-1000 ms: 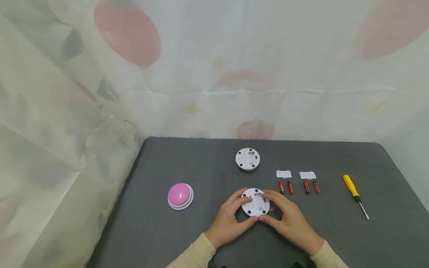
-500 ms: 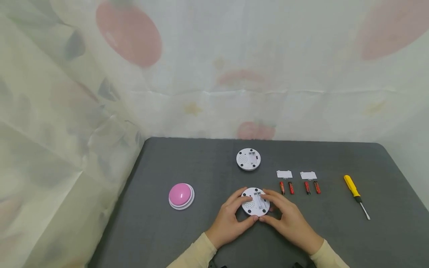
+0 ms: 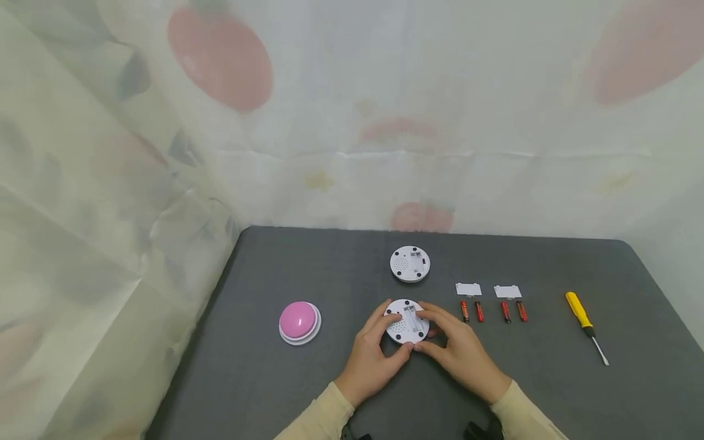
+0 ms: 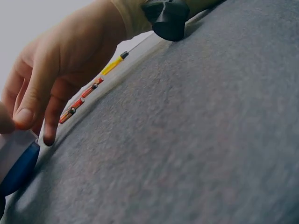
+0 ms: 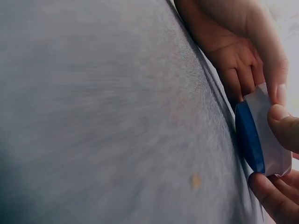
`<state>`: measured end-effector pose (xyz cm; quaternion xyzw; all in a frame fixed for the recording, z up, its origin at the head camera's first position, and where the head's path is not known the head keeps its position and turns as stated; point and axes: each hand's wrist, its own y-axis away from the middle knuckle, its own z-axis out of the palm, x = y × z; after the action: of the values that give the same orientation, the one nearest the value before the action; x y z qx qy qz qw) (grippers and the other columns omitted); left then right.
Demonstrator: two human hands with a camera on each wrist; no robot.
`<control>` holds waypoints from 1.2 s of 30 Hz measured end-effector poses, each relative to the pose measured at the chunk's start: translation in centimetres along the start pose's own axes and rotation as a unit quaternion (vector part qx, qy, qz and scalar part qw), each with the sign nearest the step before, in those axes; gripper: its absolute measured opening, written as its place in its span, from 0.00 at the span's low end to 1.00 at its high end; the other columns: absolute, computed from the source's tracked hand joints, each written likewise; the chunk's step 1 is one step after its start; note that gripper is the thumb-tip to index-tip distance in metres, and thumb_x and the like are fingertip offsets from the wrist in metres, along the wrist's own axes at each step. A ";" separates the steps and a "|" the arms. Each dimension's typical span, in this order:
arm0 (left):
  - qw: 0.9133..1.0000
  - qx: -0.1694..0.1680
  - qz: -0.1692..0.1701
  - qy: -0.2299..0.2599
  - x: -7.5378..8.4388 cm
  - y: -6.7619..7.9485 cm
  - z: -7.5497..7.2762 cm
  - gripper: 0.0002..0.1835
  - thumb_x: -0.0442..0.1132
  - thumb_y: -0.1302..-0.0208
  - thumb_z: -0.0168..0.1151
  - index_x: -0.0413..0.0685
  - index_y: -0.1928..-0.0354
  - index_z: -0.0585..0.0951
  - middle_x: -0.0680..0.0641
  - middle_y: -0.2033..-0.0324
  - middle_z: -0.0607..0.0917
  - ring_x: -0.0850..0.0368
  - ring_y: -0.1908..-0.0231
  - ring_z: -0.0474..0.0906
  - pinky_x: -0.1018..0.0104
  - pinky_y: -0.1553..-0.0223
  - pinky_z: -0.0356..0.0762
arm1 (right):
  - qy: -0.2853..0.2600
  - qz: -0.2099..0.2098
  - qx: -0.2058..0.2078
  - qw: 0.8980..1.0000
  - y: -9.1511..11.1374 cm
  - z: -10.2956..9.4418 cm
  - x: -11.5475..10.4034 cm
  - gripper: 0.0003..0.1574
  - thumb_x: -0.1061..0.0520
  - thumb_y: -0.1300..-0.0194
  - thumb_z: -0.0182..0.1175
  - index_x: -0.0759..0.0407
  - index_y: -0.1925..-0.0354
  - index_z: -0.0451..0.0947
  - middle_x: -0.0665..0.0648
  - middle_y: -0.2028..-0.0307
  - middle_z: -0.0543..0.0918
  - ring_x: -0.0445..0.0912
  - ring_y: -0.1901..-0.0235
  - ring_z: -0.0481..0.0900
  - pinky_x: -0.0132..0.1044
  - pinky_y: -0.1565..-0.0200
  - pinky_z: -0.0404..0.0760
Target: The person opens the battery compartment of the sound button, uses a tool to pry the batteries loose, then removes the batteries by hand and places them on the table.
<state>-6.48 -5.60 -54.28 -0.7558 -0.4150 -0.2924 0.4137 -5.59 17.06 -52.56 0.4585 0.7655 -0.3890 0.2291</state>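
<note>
Both hands hold a round push button upside down, its white base [image 3: 407, 330] facing up with an uncovered battery compartment showing bare metal contacts. Underneath is a blue dome [image 5: 250, 137], seen from the side in the right wrist view and also in the left wrist view. My left hand [image 3: 367, 360] grips the base's left edge, and my right hand [image 3: 464, 354] the right edge. The thumbs meet at the near rim while fingers lie over the top. Close behind, a second white button base [image 3: 410, 264] lies upside down, its compartment also uncovered.
A pink-domed button [image 3: 297, 319] sits upright at the left. On the right are two white battery covers [image 3: 469, 289], with several red batteries [image 3: 506, 311] in front of them. A yellow-handled screwdriver [image 3: 579, 310] lies farther right. Patterned cloth [image 3: 341, 171] hangs behind the grey table [image 3: 253, 391].
Both hands have shifted the held button slightly left and away from me, keeping their grip. The head view has moved a little; the other objects lie as before.
</note>
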 end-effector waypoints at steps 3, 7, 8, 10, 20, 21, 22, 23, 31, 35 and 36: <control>1.000 0.025 -0.015 -0.008 0.0 -0.2 -0.4 0.27 0.37 0.37 0.80 0.44 0.36 0.83 0.34 0.24 0.73 0.42 0.25 0.73 0.42 0.29 0.74 | -0.024 0.021 -0.003 0.999 -1.0 0.7 -0.2 0.40 0.65 0.44 0.84 0.61 0.34 0.82 0.62 0.32 0.81 0.44 0.50 0.88 0.37 0.52 0.89; 0.997 0.071 -0.024 -0.023 -0.3 -0.5 -0.7 0.27 0.35 0.38 0.79 0.41 0.37 0.83 0.31 0.25 0.72 0.39 0.27 0.73 0.39 0.30 0.75 | -0.041 0.029 0.015 0.999 -2.3 1.8 -0.4 0.34 0.67 0.43 0.83 0.61 0.39 0.83 0.57 0.40 0.83 0.47 0.47 0.88 0.37 0.52 0.90; 0.996 0.081 -0.027 -0.024 -0.4 -0.6 -0.8 0.27 0.35 0.38 0.79 0.41 0.37 0.83 0.30 0.26 0.72 0.39 0.27 0.74 0.39 0.30 0.75 | -0.041 0.025 0.021 0.999 -2.6 2.1 -0.4 0.32 0.67 0.42 0.83 0.61 0.40 0.84 0.55 0.42 0.84 0.47 0.48 0.87 0.37 0.52 0.90; 0.994 0.097 -0.032 -0.025 -0.7 -0.8 -0.9 0.26 0.34 0.37 0.79 0.40 0.38 0.83 0.29 0.26 0.70 0.38 0.27 0.74 0.39 0.31 0.75 | -0.039 0.014 0.032 0.999 -3.2 2.6 -0.4 0.29 0.68 0.42 0.82 0.61 0.44 0.84 0.53 0.47 0.84 0.47 0.49 0.87 0.37 0.53 0.90; 0.987 0.145 -0.044 -0.052 -2.6 -2.0 -2.1 0.25 0.37 0.34 0.80 0.38 0.38 0.84 0.31 0.32 0.72 0.41 0.34 0.79 0.43 0.34 0.78 | -0.045 0.019 0.039 0.998 -5.8 4.5 -1.0 0.26 0.69 0.37 0.79 0.64 0.41 0.86 0.57 0.47 0.84 0.51 0.49 0.88 0.36 0.52 0.89; 0.986 0.149 -0.046 -0.056 -2.8 -2.1 -2.3 0.25 0.37 0.34 0.80 0.38 0.38 0.84 0.31 0.32 0.73 0.40 0.34 0.79 0.43 0.33 0.77 | -0.047 0.021 0.036 0.998 -6.0 4.7 -1.1 0.27 0.68 0.36 0.78 0.64 0.40 0.85 0.57 0.47 0.85 0.51 0.48 0.88 0.36 0.51 0.89; 0.985 0.153 -0.049 -0.057 -3.0 -2.3 -2.5 0.25 0.37 0.33 0.80 0.38 0.38 0.84 0.32 0.31 0.74 0.40 0.33 0.79 0.42 0.33 0.77 | -0.049 0.022 0.033 0.998 -6.2 4.8 -1.2 0.27 0.68 0.35 0.77 0.64 0.38 0.85 0.58 0.47 0.85 0.51 0.47 0.88 0.36 0.51 0.89; 0.985 0.155 -0.052 -0.057 -3.1 -2.4 -2.7 0.25 0.37 0.33 0.80 0.38 0.37 0.84 0.32 0.31 0.74 0.38 0.32 0.78 0.41 0.32 0.76 | -0.050 0.023 0.030 0.998 -6.5 5.0 -1.2 0.27 0.68 0.34 0.77 0.65 0.38 0.85 0.58 0.46 0.85 0.51 0.46 0.88 0.36 0.51 0.89; 0.982 0.154 -0.095 -0.049 -3.9 -3.4 -3.6 0.27 0.41 0.27 0.75 0.40 0.31 0.82 0.31 0.23 0.70 0.34 0.24 0.69 0.37 0.26 0.69 | -0.045 0.023 0.027 0.998 -8.2 6.2 -1.4 0.29 0.66 0.31 0.75 0.65 0.33 0.83 0.61 0.43 0.84 0.53 0.44 0.86 0.37 0.51 0.89; 0.981 0.155 -0.101 -0.051 -4.2 -3.8 -4.0 0.27 0.42 0.26 0.74 0.39 0.30 0.81 0.31 0.22 0.68 0.35 0.23 0.67 0.37 0.26 0.68 | -0.047 0.023 0.026 0.998 -8.8 6.6 -1.5 0.30 0.66 0.30 0.74 0.65 0.32 0.82 0.61 0.42 0.83 0.53 0.44 0.86 0.38 0.52 0.90; 0.982 0.154 -0.101 -0.050 -4.3 -3.9 -4.0 0.28 0.42 0.26 0.74 0.39 0.29 0.81 0.30 0.21 0.68 0.34 0.23 0.67 0.37 0.26 0.68 | -0.048 0.022 0.027 0.998 -8.8 6.7 -1.4 0.30 0.66 0.30 0.74 0.65 0.32 0.82 0.62 0.42 0.83 0.53 0.44 0.86 0.38 0.52 0.90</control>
<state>-12.29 -9.54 -54.18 -0.6505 -0.5494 -0.2272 0.4727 -12.72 8.46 -52.09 0.4624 0.7326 -0.4255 0.2616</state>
